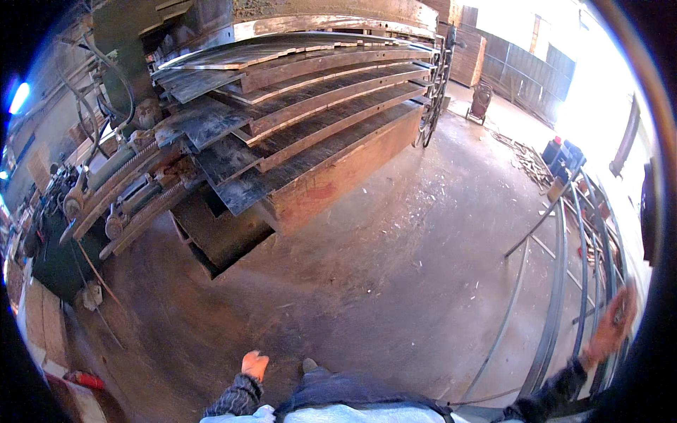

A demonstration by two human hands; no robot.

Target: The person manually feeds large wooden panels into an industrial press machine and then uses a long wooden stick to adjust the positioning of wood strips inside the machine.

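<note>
While the person stands on the concrete floor [395,282], left hand [254,365] empty, loosely curled, right hand [612,321] blurred, grip indeterminable, beside metal rails [557,296], multi-tier press [303,127] ahead.

Pretty clearly an industrial workshop, some kind of plywood or board pressing shop. A big multi-layer press [303,106] with stacked dark plates fills the middle, with hoses and rollers [120,190] on its left side. The concrete floor [395,261] is dusty and littered with scraps, metal rails [557,282] run along the right, and stacks of boards [469,56] sit by the bright open end.
</note>
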